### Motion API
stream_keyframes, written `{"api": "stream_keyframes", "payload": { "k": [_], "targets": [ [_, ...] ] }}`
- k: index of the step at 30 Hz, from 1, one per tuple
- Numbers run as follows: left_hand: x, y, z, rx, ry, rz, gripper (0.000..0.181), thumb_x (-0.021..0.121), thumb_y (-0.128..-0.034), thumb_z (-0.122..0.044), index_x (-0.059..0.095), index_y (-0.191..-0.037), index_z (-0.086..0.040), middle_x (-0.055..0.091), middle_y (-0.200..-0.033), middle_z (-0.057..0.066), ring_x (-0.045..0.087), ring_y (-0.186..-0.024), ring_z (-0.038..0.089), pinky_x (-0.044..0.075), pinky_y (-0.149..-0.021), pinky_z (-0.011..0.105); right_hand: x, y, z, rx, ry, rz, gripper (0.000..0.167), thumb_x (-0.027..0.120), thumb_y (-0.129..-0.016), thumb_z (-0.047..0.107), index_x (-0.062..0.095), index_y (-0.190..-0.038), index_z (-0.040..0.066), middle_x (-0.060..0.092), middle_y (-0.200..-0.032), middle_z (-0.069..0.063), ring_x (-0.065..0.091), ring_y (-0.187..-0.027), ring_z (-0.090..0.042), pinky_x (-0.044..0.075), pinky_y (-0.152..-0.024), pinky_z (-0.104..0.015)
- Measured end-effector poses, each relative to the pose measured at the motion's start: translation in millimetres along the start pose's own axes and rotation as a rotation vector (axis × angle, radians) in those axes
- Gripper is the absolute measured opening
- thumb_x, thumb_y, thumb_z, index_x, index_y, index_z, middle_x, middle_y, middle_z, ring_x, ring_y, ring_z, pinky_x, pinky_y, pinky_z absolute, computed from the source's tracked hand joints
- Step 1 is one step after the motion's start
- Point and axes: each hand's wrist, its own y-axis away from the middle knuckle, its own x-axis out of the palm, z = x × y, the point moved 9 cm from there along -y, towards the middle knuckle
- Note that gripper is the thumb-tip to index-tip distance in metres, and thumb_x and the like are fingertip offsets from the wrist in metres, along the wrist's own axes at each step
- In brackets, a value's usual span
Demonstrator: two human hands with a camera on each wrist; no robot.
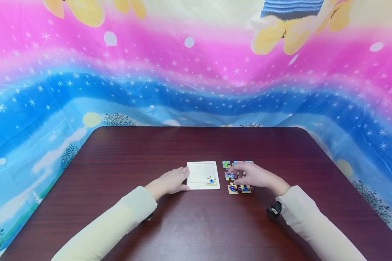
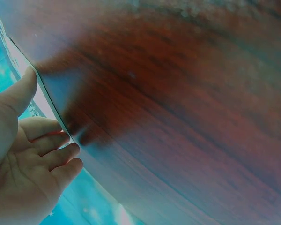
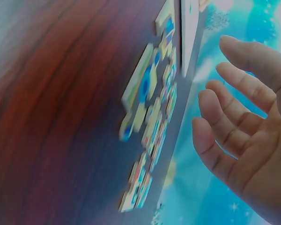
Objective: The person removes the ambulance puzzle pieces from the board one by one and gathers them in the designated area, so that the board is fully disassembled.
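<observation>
A white puzzle tray (image 1: 197, 175) lies flat on the table, one puzzle piece (image 1: 211, 180) with a blue round mark in its near right corner. My left hand (image 1: 171, 181) touches the tray's left edge with fingertips and thumb; the left wrist view shows those fingers (image 2: 61, 157) against the tray's thin side. Over the loose puzzle pieces (image 1: 233, 189) to the right of the tray hovers my right hand (image 1: 255, 175). Its fingers are loosely bent and hold nothing, as the right wrist view shows. Some pieces are partly hidden beneath it in the head view.
The loose pieces (image 3: 144, 89) lie in rough rows, picture side up, close to the tray's right side. Under everything is a dark red-brown wooden table (image 1: 196, 221). A colourful printed cloth (image 1: 189, 72) hangs behind and along both sides.
</observation>
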Motion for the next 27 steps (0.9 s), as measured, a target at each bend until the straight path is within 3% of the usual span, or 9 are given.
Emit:
{"api": "stream_keyframes", "payload": {
  "k": [5, 12, 17, 27],
  "targets": [
    [1.2, -0.2, 0.9, 0.003, 0.0, -0.001, 0.062, 0.06, -0.0888, -0.034, 0.044, -0.131, 0.008, 0.037, -0.139, 0.023, 0.034, -0.128, 0.034, 0.029, -0.106, 0.039, 5.9, -12.8, 10.2, -0.03, 0.0, 0.002, 0.03, 0.071, -0.08, 0.011, 0.063, -0.108, 0.005, 0.058, -0.097, -0.005, 0.054, -0.075, -0.011, 0.05, -0.065, -0.026],
    [1.2, 0.4, 0.9, 0.001, -0.003, 0.002, 0.061, 0.061, -0.0889, -0.033, 0.043, -0.131, 0.008, 0.037, -0.139, 0.022, 0.034, -0.128, 0.033, 0.029, -0.106, 0.039, 16.6, -29.7, 20.2, -0.036, 0.024, 0.026, 0.031, 0.072, -0.08, 0.013, 0.063, -0.109, 0.006, 0.056, -0.095, -0.003, 0.052, -0.072, -0.01, 0.047, -0.062, -0.026],
    [1.8, 0.3, 1.7, 0.003, 0.038, -0.006, 0.062, 0.061, -0.0887, -0.031, 0.043, -0.131, 0.009, 0.037, -0.139, 0.023, 0.033, -0.129, 0.033, 0.028, -0.106, 0.038, 25.1, -37.7, 26.0, -0.051, 0.029, 0.049, 0.032, 0.072, -0.08, 0.012, 0.062, -0.11, 0.006, 0.056, -0.096, -0.003, 0.052, -0.068, -0.007, 0.048, -0.062, -0.025],
    [0.6, 0.3, 0.8, 0.008, 0.015, -0.004, 0.061, 0.061, -0.0892, -0.031, 0.042, -0.131, 0.009, 0.037, -0.139, 0.023, 0.034, -0.128, 0.034, 0.028, -0.106, 0.039, 38.6, -47.8, 32.2, -0.034, 0.027, 0.084, 0.033, 0.073, -0.078, 0.01, 0.063, -0.109, 0.005, 0.057, -0.096, -0.002, 0.049, -0.067, -0.008, 0.047, -0.065, -0.025]
  ]
}}
